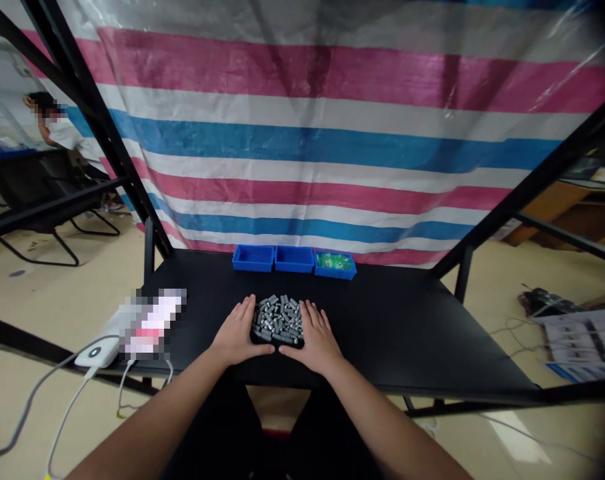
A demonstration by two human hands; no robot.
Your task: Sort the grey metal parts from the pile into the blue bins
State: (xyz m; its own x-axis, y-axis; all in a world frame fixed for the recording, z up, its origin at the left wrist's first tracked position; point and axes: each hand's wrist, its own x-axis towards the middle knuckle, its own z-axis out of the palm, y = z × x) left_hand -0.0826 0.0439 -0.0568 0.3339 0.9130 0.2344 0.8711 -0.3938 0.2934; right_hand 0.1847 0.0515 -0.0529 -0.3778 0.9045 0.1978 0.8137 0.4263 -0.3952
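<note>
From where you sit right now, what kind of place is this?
Probably a shared workshop or small assembly area: the black workbench holds a pile of small metal parts and three blue bins, with a striped plastic sheet hung behind.

Bare left hand [236,335], bare right hand [318,337], 2 sleeveless forearms [165,403] behind them, plain black legwear [332,427] below the hands, its details lost in shadow

A striped sheet [312,147] in pink, white and blue hangs across the center of the frame between black metal bars [97,110]. A person [62,130] in white appears at upper left near a black chair [35,190]; a cabled white device [98,351] lies at lower left, wooden furniture [552,210] stands at right.
</note>
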